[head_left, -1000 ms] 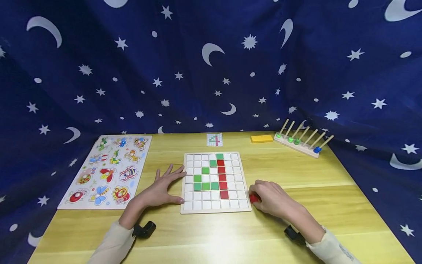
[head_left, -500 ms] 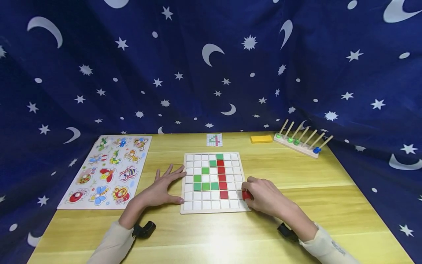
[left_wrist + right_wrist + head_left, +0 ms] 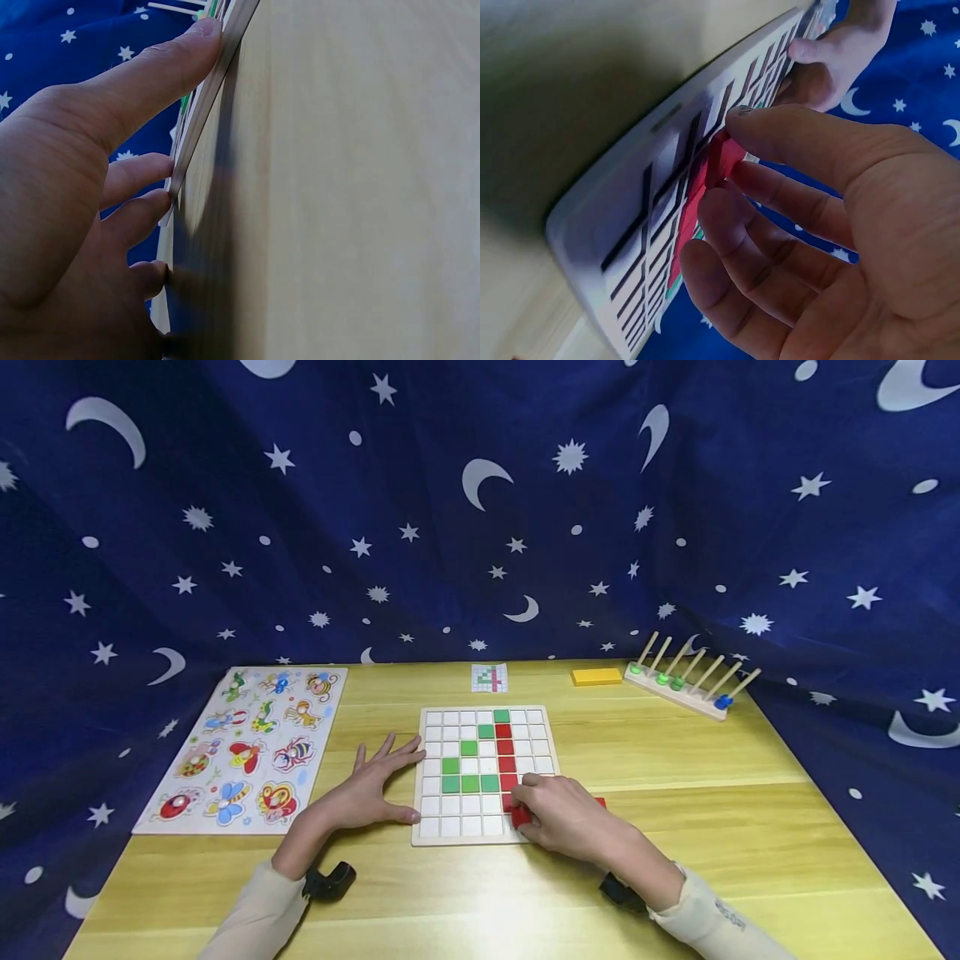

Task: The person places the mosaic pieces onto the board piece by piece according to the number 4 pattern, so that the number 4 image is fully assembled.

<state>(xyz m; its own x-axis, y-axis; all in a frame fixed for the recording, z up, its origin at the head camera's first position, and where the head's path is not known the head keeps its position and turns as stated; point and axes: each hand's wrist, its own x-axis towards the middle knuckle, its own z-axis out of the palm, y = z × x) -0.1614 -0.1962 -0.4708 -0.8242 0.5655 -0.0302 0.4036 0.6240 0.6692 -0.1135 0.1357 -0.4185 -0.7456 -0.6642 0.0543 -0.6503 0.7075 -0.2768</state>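
A wooden grid board (image 3: 450, 827) with white squares lies flat on the table. Several green tiles (image 3: 469, 748) form a slanted line and a row on it, beside a column of red tiles (image 3: 506, 747). My right hand (image 3: 566, 818) pinches a red square tile (image 3: 724, 154) between thumb and fingers, low over the board at the bottom end of the red column. Spread along the board's left edge, my left hand (image 3: 360, 793) touches it with thumb and fingertips. In the left wrist view, the thumb (image 3: 169, 64) rests at the board's rim.
Another red piece (image 3: 601, 802) shows past my right hand. Behind the board lies a small pattern card (image 3: 489, 678). A yellow block (image 3: 596, 677) and a peg stand (image 3: 675, 691) are at the back right. An insect puzzle board (image 3: 247, 752) covers the left side.
My right hand has moved left with the red tile, from the board's right edge to below the red column. The left hand has stayed in place.
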